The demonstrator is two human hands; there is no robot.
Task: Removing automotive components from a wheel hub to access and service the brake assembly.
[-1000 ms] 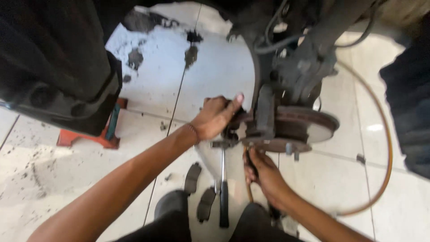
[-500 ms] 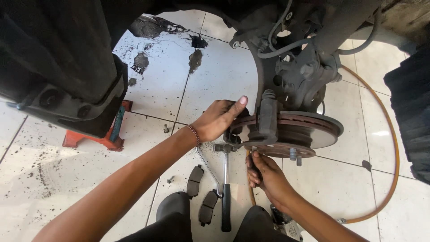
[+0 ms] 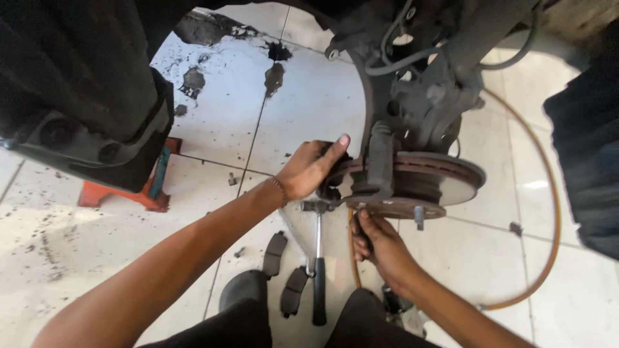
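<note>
The left hand (image 3: 313, 169) rests against the inner edge of the brake disc (image 3: 422, 183), fingers curled around the dark caliper bracket (image 3: 377, 164) there and the thumb stretched up along it. The right hand (image 3: 377, 241) sits just below the brake disc, fingers closed on something small at the disc's underside; what it grips cannot be told. A ratchet wrench (image 3: 318, 258) with a black handle lies on the floor below the disc, between the two forearms. Two worn brake pads (image 3: 284, 270) lie just left of the wrench. An orange hose (image 3: 548, 212) loops across the floor to the right of the disc. The white floor tiles (image 3: 303, 103) are speckled with dirt and dark oil stains. A red jack stand (image 3: 145, 190) stands well left of the disc, under the dark car body (image 3: 77, 84).
</note>
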